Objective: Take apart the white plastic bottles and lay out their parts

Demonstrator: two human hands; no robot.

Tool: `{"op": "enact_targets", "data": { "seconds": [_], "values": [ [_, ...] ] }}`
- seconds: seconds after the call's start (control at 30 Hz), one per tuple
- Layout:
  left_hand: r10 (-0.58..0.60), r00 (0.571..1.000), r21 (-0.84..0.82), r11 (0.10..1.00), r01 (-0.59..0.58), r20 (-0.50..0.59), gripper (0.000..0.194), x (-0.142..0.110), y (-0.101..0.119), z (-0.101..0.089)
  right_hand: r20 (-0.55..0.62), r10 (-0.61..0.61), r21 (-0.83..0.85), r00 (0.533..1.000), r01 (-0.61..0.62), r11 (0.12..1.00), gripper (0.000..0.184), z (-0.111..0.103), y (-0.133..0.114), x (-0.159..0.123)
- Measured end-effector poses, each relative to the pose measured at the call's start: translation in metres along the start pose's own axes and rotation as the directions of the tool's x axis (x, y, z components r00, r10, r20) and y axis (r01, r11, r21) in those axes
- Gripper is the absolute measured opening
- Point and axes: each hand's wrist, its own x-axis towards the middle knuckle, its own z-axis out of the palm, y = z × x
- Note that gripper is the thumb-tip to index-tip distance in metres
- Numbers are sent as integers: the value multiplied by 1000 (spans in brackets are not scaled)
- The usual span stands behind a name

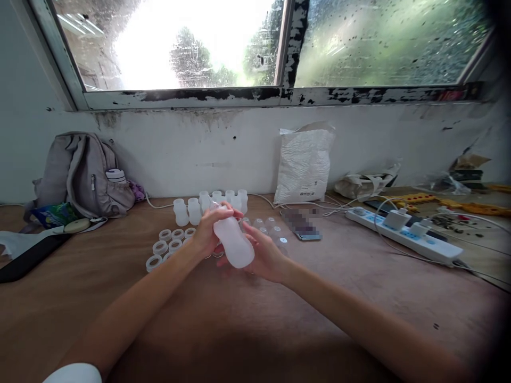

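Note:
A frosted white baby bottle (235, 244) is tilted between my hands above the table, its rounded base toward me. My left hand (208, 230) is closed around its upper end, where a clear cap (214, 205) partly shows. My right hand (266, 254) grips it from the other side, with some fingers hidden behind. Behind my hands several similar bottles (181, 213) stand in rows. Translucent screw rings (160, 248) lie left of my left hand. Clear dome-shaped caps (274, 227) sit beyond my right hand, some of them covered by it.
A grey backpack (85, 173) rests at the back left, near a black flat object (34, 258). A white plastic package (305, 166) leans on the wall. A phone (302, 225) lies in front of it. On the right are a power strip (403, 234) and loose cables.

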Motion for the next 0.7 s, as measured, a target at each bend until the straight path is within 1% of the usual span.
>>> {"op": "enact_targets", "data": {
  "seconds": [0.03, 0.1, 0.13, 0.17, 0.2, 0.23, 0.27, 0.3, 0.33, 0.37, 0.4, 0.47, 0.5, 0.53, 0.57, 0.6, 0.63, 0.7],
  "values": [
    [24, 1000, -19, 1000, -24, -4, 11, 0, 4, 0, 54, 67, 68, 996, -70, 995, 57, 0, -2, 0],
    [72, 997, -15, 997, -72, -37, 11, -1, 11, 0, 119, 170, 113, 978, -184, 977, 65, -1, -3, 1],
    [86, 995, 1, 996, -86, -55, 12, -2, 13, 1, 121, 193, 114, 974, -207, 972, 64, -1, -2, 1],
    [93, 993, 19, 996, -92, -68, 13, -2, 14, 2, 100, 190, 115, 977, -201, 973, 62, -2, -1, 2],
    [102, 992, 38, 994, -99, -80, 14, -2, 14, 3, 52, 153, 116, 987, -159, 980, 57, -2, 0, 3],
    [119, 988, 55, 992, -114, -96, 15, -2, 14, 4, -18, 91, 111, 996, -89, 990, 49, -1, 0, 3],
    [143, 983, 70, 988, -135, -119, 16, -2, 13, 5, -102, 9, 93, 995, 0, 996, 40, -1, 0, 3],
    [170, 974, 82, 984, -159, -150, 18, -2, 11, 7, -185, -83, 64, 979, 96, 993, 33, -1, -2, 3],
    [197, 963, 90, 979, -182, -186, 19, -1, 8, 8, -245, -163, 34, 956, 176, 984, 29, -2, -4, 2],
    [220, 950, 97, 974, -203, -220, 21, -1, 6, 9, -275, -208, 15, 939, 221, 975, 28, -3, -7, 2],
    [235, 940, 102, 971, -216, -246, 22, 0, 3, 10, -277, -210, 13, 937, 222, 975, 29, -5, -10, 1],
    [240, 935, 111, 970, -218, -261, 23, 1, -3, 11, -252, -126, 41, 959, 141, 989, 34, -9, -16, 0],
    [240, 936, 116, 969, -217, -257, 23, 1, -6, 12, -249, -73, 54, 966, 90, 995, 37, -11, -19, 0],
    [241, 938, 116, 969, -217, -250, 23, 2, -9, 11, -262, -50, 59, 964, 68, 996, 36, -13, -21, 0],
    [242, 939, 112, 969, -221, -243, 23, 3, -12, 11, -289, -73, 50, 954, 91, 995, 32, -14, -22, 0],
    [244, 940, 105, 969, -225, -239, 23, 4, -14, 9, -326, -136, 25, 936, 153, 988, 26, -13, -23, 0],
    [245, 940, 97, 969, -228, -239, 24, 5, -17, 8, -360, -222, -15, 906, 232, 973, 23, -12, -24, -1],
    [234, 940, 92, 972, -217, -250, 26, 6, -23, 6, -399, -370, -106, 839, 358, 928, 24, -9, -24, -2]
  ]
}}
